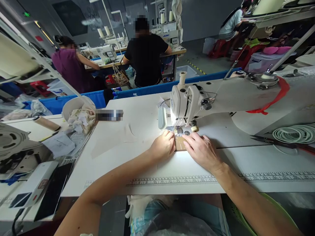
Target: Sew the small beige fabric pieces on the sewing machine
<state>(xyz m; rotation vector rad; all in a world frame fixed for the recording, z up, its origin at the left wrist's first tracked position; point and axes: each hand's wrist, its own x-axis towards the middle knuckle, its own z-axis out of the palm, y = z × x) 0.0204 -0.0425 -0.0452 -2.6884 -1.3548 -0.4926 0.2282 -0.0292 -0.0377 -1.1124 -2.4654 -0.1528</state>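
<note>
The left hand (164, 143) is curled, its fingertips pinching the left edge of a small tan fabric piece (180, 143). The right hand (202, 150), at three o'clock of the piece, lies flatter, fingers extended and pressing down on its right side. The piece sits on the white table (137, 131), just at six o'clock of the sewing machine (187, 101) needle. Its long axis seems to run from six to twelve o'clock, toward the needle, though the hands hide most of it.
</note>
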